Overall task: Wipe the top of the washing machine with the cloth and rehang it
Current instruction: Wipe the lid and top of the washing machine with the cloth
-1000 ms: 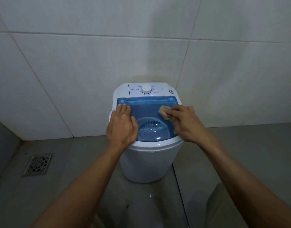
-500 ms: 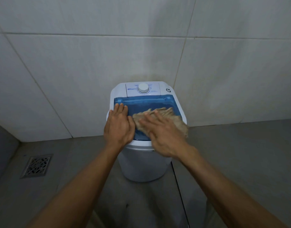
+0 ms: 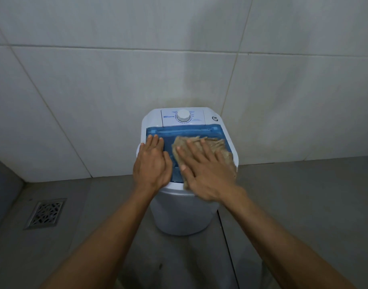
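Head view, then: where is the cloth?

— Spread on the blue lid of the washing machine, toward its right side. The cloth is tan and flattened out, with its right edge reaching the lid's rim.

— And the hands?

— The right hand lies flat on the cloth, fingers straight and spread, pressing it down. The left hand rests flat on the lid's left side, fingers straight and together, touching the lid and holding nothing; I judge it is bracing the machine.

— So how far along is the job?

— Mid-wipe, I would say. The cloth is on the surface and under pressure, so wiping is under way. I cannot tell how much of the lid is already clean. The white control panel with its dial sits behind the lid, apart from the cloth.

— What is left?

— Probably the rest of the top, then hanging the cloth up. No hook or rail shows, only tiled wall and a floor drain.
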Available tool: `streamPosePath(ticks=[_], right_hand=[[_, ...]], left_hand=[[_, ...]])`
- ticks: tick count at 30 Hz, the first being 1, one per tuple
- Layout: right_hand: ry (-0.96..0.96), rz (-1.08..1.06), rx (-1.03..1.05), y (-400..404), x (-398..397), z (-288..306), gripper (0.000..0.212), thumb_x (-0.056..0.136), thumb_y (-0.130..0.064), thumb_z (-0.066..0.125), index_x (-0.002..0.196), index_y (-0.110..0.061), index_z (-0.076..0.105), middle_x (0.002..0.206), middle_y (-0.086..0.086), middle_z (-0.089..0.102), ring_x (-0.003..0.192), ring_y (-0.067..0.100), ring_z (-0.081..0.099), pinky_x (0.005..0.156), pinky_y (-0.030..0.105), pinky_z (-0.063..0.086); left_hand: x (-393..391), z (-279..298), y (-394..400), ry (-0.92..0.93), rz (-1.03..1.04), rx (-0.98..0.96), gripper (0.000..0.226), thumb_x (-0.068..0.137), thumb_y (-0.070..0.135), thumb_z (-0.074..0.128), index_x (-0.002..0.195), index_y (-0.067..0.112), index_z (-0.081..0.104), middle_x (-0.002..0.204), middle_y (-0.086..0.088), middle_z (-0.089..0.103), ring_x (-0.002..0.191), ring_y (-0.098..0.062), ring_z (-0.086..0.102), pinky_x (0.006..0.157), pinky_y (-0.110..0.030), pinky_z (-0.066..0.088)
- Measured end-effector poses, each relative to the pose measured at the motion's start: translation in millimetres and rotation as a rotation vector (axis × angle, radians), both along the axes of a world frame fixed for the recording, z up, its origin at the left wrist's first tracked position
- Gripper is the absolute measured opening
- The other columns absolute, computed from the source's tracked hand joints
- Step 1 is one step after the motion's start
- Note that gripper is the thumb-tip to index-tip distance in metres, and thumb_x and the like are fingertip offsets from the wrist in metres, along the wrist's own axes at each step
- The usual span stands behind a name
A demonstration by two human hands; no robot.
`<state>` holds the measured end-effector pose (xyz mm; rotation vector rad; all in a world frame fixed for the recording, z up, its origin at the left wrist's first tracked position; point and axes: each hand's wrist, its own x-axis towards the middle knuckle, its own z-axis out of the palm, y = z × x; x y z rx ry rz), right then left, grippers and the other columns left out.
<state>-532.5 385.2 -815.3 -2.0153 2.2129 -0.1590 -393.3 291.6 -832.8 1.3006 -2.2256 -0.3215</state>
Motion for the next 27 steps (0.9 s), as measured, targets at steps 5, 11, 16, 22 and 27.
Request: streamPosePath(ticks=[5,11,16,22,27], right_hand=[[0.055,0.047,-0.123,31.0,-3.7,-6.8,0.054,0.098,-0.06,0.01,0.15,-0.052,-0.006,0.162,-0.019,-0.008,0.15,0.014,-0.015,0.119,0.042,-0.008],[-0.052,-0.22,-0.082,-36.2,-66.5,-7.5,0.065,0.089,-0.072,0.005,0.15,-0.05,-0.003,0.165,-0.011,0.0,0.152,0.028,-0.002,0.12,0.056,0.007],[-0.066,-0.303,-0.07,-23.2,-39.9,-1.1,0.061,0.093,-0.067,0.009,0.15,-0.05,-0.004,0.165,-0.01,-0.005,0.151,0.03,-0.01,0.119,0.059,0.001],[-0.01,-0.089,-0.164,51.1,3.1,-22.6,0.055,0.095,-0.064,-0.001,0.149,-0.054,-0.006,0.163,-0.017,-0.007,0.15,0.018,-0.019,0.12,0.052,-0.003],[-0.036,-0.157,-0.074,-5.6,-37.7,-6.4,0.053,0.097,-0.061,0.003,0.149,-0.054,-0.006,0.162,-0.021,-0.01,0.151,0.015,-0.014,0.121,0.051,-0.004]], left_hand=[[1.8,-0.5,-1.6,0.008,-0.008,0.011,0.041,0.094,0.012,0.041,0.132,0.0,0.051,0.147,-0.017,0.047,0.142,-0.032,0.035,0.118,-0.048,0.027],[0.1,0.8,-1.1,-0.003,0.006,0.01,0.034,0.094,0.013,0.041,0.122,0.001,0.055,0.14,-0.017,0.052,0.133,-0.035,0.044,0.11,-0.052,0.038],[0.4,1.2,0.9,0.007,0.014,-0.006,0.032,0.093,0.012,0.043,0.121,0.001,0.055,0.14,-0.018,0.052,0.132,-0.035,0.044,0.11,-0.052,0.038],[1.5,1.5,0.1,-0.008,-0.005,0.021,0.045,0.097,0.015,0.039,0.138,0.001,0.046,0.152,-0.017,0.042,0.145,-0.03,0.03,0.121,-0.044,0.021],[1.8,-1.7,-0.7,-0.005,-0.015,0.011,0.044,0.096,0.016,0.04,0.137,0.002,0.048,0.151,-0.015,0.043,0.145,-0.028,0.031,0.121,-0.043,0.022]])
